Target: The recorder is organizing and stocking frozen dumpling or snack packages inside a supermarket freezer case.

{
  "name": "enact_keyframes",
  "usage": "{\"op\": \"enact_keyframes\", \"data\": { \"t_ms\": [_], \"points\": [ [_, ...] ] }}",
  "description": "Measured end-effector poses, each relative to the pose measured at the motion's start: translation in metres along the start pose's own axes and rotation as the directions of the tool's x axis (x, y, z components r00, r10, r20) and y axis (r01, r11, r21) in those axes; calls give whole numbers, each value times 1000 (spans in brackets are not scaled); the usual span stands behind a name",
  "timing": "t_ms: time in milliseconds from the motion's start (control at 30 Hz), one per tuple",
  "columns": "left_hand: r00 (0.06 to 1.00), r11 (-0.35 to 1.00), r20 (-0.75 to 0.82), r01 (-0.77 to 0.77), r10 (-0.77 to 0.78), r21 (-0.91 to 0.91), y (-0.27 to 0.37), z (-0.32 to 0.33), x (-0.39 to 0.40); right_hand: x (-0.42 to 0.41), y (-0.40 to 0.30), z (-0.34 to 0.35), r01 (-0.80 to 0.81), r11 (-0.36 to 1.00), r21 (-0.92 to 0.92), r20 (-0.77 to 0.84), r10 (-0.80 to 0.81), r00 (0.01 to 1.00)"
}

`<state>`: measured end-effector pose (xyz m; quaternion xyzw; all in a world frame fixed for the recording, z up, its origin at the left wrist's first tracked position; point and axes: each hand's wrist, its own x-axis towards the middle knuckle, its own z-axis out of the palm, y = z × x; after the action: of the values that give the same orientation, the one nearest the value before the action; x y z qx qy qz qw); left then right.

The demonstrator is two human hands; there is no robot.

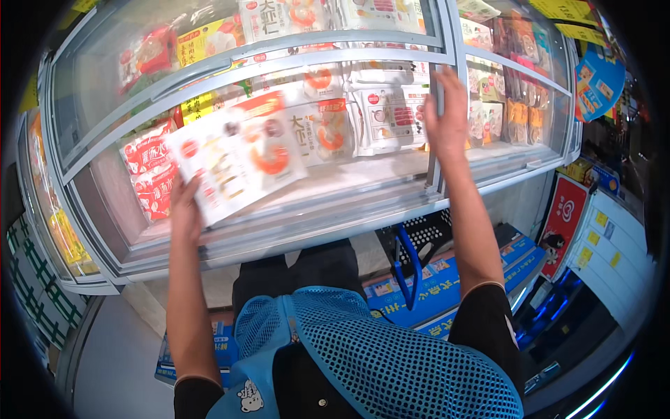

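Note:
My left hand grips the lower left edge of a white frozen-dumpling bag with shrimp pictures on its front. The bag is tilted and slightly blurred, held over the opened part of a chest freezer. On the right, my right hand is raised with fingers apart, at the upright frame of the sliding glass lid; whether it touches the frame I cannot tell. Behind the held bag stand a similar shrimp bag and white bags with red pictures. Red packs are stacked at the left.
A black perforated basket with a blue handle is below the freezer's right front edge. More packs lie under the right glass. A blue round sign hangs at the far right, above a red-sided freezer.

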<state>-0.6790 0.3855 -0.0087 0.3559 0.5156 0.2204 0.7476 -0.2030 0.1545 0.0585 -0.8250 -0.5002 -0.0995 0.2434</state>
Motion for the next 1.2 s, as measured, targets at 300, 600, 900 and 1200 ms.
{"op": "enact_keyframes", "data": {
  "t_ms": [300, 600, 900, 1200],
  "points": [
    [962, 981, 217, 186, -169, -62, -127, 136, 80, -8, 42, -8, -163, 966, -201, 97, 185, 978],
    [979, 795, 202, -110, -16, 596, -220, 127, 137, -3, 37, -3, -203, 957, -206, 121, 230, 966],
    [913, 189, 299, -357, 278, 915, -172, 185, 91, -5, 42, -7, -198, 951, -237, 117, 231, 966],
    [864, 205, 460, -422, -205, 883, -161, 188, 111, -2, 40, 4, -132, 956, -261, 112, 166, 980]
  ]
}}
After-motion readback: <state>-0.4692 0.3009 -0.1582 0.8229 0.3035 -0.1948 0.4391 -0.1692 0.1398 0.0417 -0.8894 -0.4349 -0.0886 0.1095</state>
